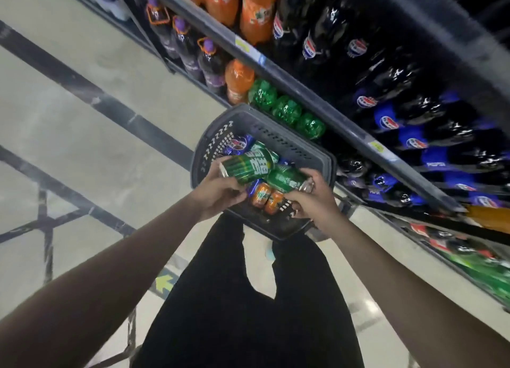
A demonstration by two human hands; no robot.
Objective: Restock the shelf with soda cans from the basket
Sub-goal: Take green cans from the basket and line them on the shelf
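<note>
— Green aluminium, both of them. The left hand [218, 191] was wrapped round one green soda can [248, 165], and the right hand [309, 202] was clasping a second green soda can [287, 177], both just above the grey plastic slotted basket [278, 135].

— So which step was that?

— The pick-up, I'd judge — cans lifted out, nothing shelved yet. Two small orange soda cans [266, 198] and a blue cola can [239, 144] lay in the basket below.

— How did the held cans lie?

— On their sides. The left one's long axis ran from its silver end near the thumb up toward the far right; the right one's ran almost crosswise, its silver end pointing right, toward the dark metal shelf [317, 97] of big bottles.

— And next?

— Probably turning each can upright and finding a can row — none was plainly visible among those bottles.
</note>
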